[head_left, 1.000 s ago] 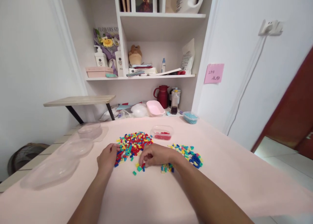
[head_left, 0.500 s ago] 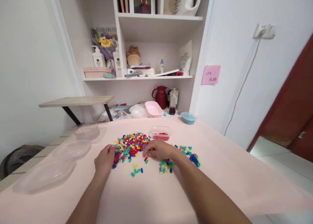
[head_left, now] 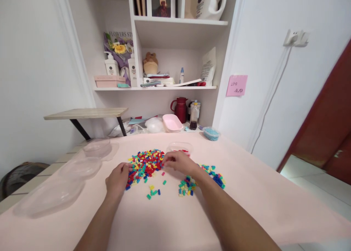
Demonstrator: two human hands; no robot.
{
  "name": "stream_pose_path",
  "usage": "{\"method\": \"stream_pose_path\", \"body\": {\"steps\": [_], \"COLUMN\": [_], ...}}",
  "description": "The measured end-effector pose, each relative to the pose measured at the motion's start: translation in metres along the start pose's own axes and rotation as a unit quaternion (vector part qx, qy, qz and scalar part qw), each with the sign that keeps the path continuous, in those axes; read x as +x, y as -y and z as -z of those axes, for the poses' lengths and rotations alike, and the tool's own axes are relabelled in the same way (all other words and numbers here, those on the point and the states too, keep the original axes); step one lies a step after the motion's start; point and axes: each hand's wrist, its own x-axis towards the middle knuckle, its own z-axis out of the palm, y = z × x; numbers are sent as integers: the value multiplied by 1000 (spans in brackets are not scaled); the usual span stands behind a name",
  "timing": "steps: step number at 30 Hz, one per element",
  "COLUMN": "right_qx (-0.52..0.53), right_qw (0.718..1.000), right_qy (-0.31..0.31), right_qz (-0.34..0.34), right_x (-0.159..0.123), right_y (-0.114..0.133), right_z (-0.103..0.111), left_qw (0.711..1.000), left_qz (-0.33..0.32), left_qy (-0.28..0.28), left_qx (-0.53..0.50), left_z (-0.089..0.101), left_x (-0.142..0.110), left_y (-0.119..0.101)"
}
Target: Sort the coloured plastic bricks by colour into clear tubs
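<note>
A pile of small plastic toy bricks (head_left: 146, 163) in red, yellow, green, blue and white covers the middle of the pink tabletop. At its left edge rests my left hand (head_left: 117, 178), fingers curled; what they hold, if anything, is hidden. My right hand (head_left: 179, 162) hovers by the pile's right side, its thumb and fingers pinched around what looks like a red brick (head_left: 163, 164). Just behind that hand stands a clear tub (head_left: 175, 145) with red bricks inside, partly covered by the hand. One pink brick (head_left: 163, 173) and a green brick (head_left: 164, 182) lie below the fingertips.
More mixed bricks (head_left: 186, 187) and blue bricks (head_left: 218, 180) lie around my right forearm. Clear empty tubs (head_left: 82, 167) line the left side. A tub of light blue pieces (head_left: 211, 134) and a pink basin (head_left: 172, 123) stand at the back, below shelves.
My right hand has lifted slightly away from the tabletop, toward the tub. The red brick that lay under its fingertips is gone from that spot. My left hand stays put.
</note>
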Motion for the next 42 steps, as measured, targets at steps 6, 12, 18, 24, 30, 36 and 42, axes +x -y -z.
{"method": "stream_pose_path", "body": {"steps": [6, 12, 18, 24, 30, 36, 42], "right_qx": [-10, -11, -9, -2, 6, 20, 23], "right_qw": [936, 915, 910, 910, 909, 908, 915], "right_qy": [-335, -378, -386, -384, -386, -387, -380], "right_qz": [-112, -142, -149, -154, -156, -155, -136], "right_x": [4, 2, 4, 4, 4, 3, 2], "right_y": [-22, -42, -46, -47, -46, -46, -45], "right_z": [30, 42, 40, 40, 39, 39, 38], "left_qw": [999, 999, 999, 999, 999, 998, 998], "left_qz": [12, 16, 16, 20, 20, 20, 22], "left_qy": [36, 35, 39, 45, 45, 47, 52], "left_qx": [-15, -19, -22, -19, -20, -20, -21], "left_z": [0, -1, -1, 0, 0, -1, -2], "left_x": [2, 4, 4, 3, 2, 2, 2], "left_y": [3, 4, 4, 4, 3, 4, 4]}}
